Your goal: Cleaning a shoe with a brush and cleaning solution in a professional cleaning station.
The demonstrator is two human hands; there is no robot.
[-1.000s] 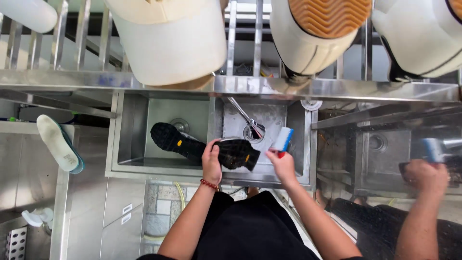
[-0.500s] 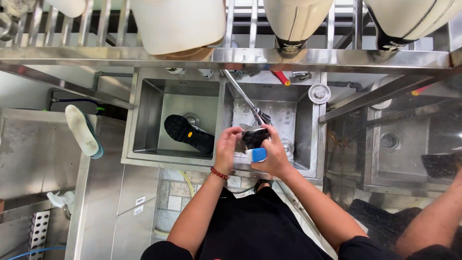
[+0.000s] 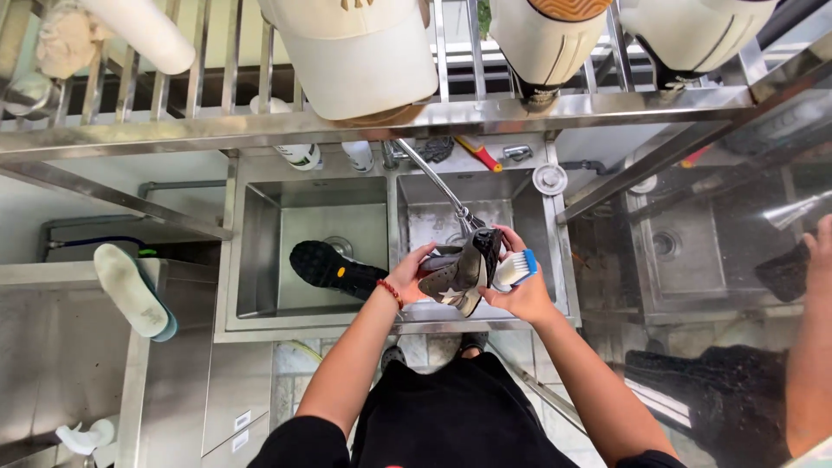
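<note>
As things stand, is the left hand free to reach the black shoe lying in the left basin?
Probably not yet: the left hand is holding the grey shoe over the right basin. The black shoe lies close beside it, with nothing in between, so only the full grip stands in the way.

Head camera looks steeply down, near.
</note>
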